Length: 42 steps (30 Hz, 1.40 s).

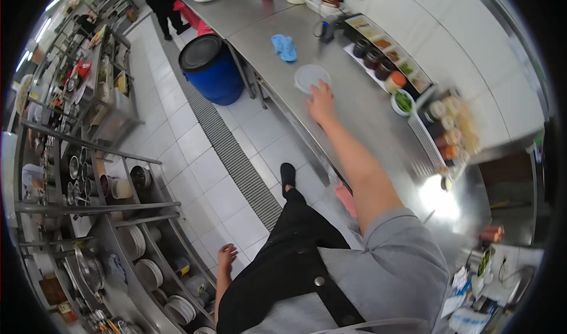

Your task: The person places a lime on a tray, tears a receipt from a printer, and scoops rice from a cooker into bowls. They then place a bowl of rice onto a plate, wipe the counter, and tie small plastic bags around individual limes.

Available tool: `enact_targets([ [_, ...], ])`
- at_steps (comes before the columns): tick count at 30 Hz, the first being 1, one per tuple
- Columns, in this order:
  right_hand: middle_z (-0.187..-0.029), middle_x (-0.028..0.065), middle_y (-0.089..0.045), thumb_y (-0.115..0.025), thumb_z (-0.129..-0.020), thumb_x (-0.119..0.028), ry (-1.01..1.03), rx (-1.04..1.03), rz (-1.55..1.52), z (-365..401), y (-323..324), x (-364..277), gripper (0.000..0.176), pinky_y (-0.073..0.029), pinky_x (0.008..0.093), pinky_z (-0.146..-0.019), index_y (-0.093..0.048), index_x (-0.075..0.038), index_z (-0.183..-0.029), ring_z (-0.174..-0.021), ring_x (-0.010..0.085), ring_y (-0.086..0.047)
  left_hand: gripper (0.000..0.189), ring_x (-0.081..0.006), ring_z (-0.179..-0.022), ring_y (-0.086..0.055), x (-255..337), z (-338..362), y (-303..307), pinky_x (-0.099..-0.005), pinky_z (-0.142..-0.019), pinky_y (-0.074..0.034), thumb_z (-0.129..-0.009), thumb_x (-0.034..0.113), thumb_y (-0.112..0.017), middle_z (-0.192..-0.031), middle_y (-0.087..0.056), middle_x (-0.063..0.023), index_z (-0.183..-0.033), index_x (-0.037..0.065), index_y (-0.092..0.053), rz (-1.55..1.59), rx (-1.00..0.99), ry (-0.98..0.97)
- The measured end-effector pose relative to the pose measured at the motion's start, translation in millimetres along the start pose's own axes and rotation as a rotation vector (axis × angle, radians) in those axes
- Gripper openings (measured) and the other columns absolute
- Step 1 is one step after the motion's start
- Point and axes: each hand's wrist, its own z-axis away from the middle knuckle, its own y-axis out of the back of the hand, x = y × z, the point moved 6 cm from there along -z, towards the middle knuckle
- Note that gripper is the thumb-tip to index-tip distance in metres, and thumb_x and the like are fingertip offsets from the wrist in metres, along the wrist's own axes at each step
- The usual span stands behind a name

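A round container with a translucent white lid (312, 79) stands on the steel counter (271, 24). My right hand (322, 102) is on its near edge, with fingertips over the lid and the grip partly hidden. Just beyond lies a crumpled blue cloth or glove (284, 48). My left hand (227, 255) hangs low beside my body above the tiled floor, fingers loosely bent and apart, holding nothing.
Ingredient trays (384, 43), dark jars (373, 58) and a bowl of chopped greens (403, 102) line the wall side. A blue barrel (214, 71) stands on the floor beside the counter. Shelves with stacked plates (149, 274) are at left. Another person (159, 3) stands farther back.
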Motion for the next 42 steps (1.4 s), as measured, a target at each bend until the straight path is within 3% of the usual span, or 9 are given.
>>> enact_targets([
  [6,-0.129,0.0116,-0.055,-0.061,-0.088,-0.015,0.172,0.075,-0.059,-9,-13,-42,0.013,-0.025,0.0644,-0.111,-0.064,-0.006,-0.097,-0.130,0.0302,-0.046,0.041,-0.0183,-0.103,-0.066,224,45,-143,-0.0318,-0.084,-0.051,-0.097,0.028,-0.064,-0.116,-0.068,-0.0083,-0.132,0.007,-0.058,-0.100,-0.238,-0.175],
  [10,-0.125,0.0144,-0.058,-0.061,-0.090,-0.016,0.556,-0.408,-0.623,19,9,-153,0.010,-0.023,0.0619,-0.113,-0.064,-0.007,-0.091,-0.127,0.0315,-0.049,0.049,-0.0282,-0.119,-0.059,402,63,-234,-0.0457,-0.097,-0.053,-0.104,0.023,-0.052,-0.142,-0.050,-0.0127,-0.148,0.004,-0.039,0.290,-0.549,-0.415],
  [13,-0.139,0.0131,-0.054,-0.062,-0.091,-0.031,0.981,-0.494,-0.716,1,-10,-205,0.032,-0.019,0.0639,-0.117,-0.065,-0.007,-0.112,-0.141,0.0309,-0.040,0.034,-0.0189,-0.076,-0.069,502,32,-249,-0.0283,-0.064,-0.057,-0.088,0.001,-0.069,-0.104,-0.068,-0.0144,-0.120,-0.005,-0.058,0.376,-0.168,-0.533],
  [19,-0.152,0.0141,-0.042,-0.055,-0.093,-0.024,0.308,-0.114,-0.018,-240,-117,-112,0.047,-0.022,0.0643,-0.116,-0.055,-0.003,-0.135,-0.146,0.0322,-0.030,0.031,-0.0287,-0.097,-0.069,579,-4,-274,-0.0427,-0.076,-0.062,-0.088,-0.001,-0.067,-0.109,-0.065,-0.0171,-0.116,-0.008,-0.056,0.325,-0.189,-0.529],
  [24,-0.152,0.0123,-0.043,-0.050,-0.092,-0.016,0.238,-0.125,0.039,-230,-150,7,0.045,-0.022,0.0639,-0.116,-0.055,-0.001,-0.135,-0.145,0.0304,-0.032,0.033,-0.0300,-0.100,-0.068,571,2,-306,-0.0449,-0.077,-0.062,-0.089,0.001,-0.066,-0.113,-0.060,-0.0170,-0.119,-0.007,-0.054,0.125,-0.319,-0.500],
  [30,-0.143,0.0137,-0.049,-0.053,-0.092,-0.021,-0.459,-0.083,0.496,-126,10,127,0.050,-0.033,0.0457,-0.111,-0.054,0.002,-0.136,-0.135,0.0287,-0.042,0.030,-0.0323,-0.097,-0.069,498,-33,-275,-0.0469,-0.075,-0.064,-0.089,-0.001,-0.066,-0.109,-0.062,-0.0191,-0.117,-0.005,-0.053,0.013,-0.365,-0.367],
  [36,-0.127,0.0155,-0.056,-0.054,-0.091,-0.018,-0.896,-0.123,0.498,33,104,175,0.039,-0.042,0.0453,-0.099,-0.061,0.002,-0.123,-0.119,0.0292,-0.051,0.032,-0.0320,-0.098,-0.069,460,-34,-268,-0.0473,-0.074,-0.064,-0.088,-0.004,-0.066,-0.110,-0.062,-0.0193,-0.117,-0.006,-0.053,-0.188,-0.545,-0.322],
  [41,-0.099,0.0189,-0.066,-0.059,-0.084,-0.009,-1.187,0.160,0.740,279,208,202,0.014,-0.045,0.0438,-0.097,-0.070,-0.002,-0.084,-0.107,0.0341,-0.058,0.039,-0.0331,-0.099,-0.069,446,-34,-257,-0.0467,-0.076,-0.064,-0.086,-0.006,-0.061,-0.115,-0.062,-0.0203,-0.124,-0.005,-0.050,-0.280,-0.666,-0.360],
  [42,-0.093,0.0222,-0.069,-0.058,-0.081,-0.006,-1.228,-0.008,0.746,310,245,185,0.013,-0.050,0.0455,-0.088,-0.069,0.000,-0.080,-0.102,0.0361,-0.064,0.041,-0.0335,-0.099,-0.068,443,-42,-250,-0.0468,-0.077,-0.064,-0.085,-0.006,-0.058,-0.116,-0.062,-0.0207,-0.125,-0.006,-0.050,-0.288,-0.707,-0.352],
])
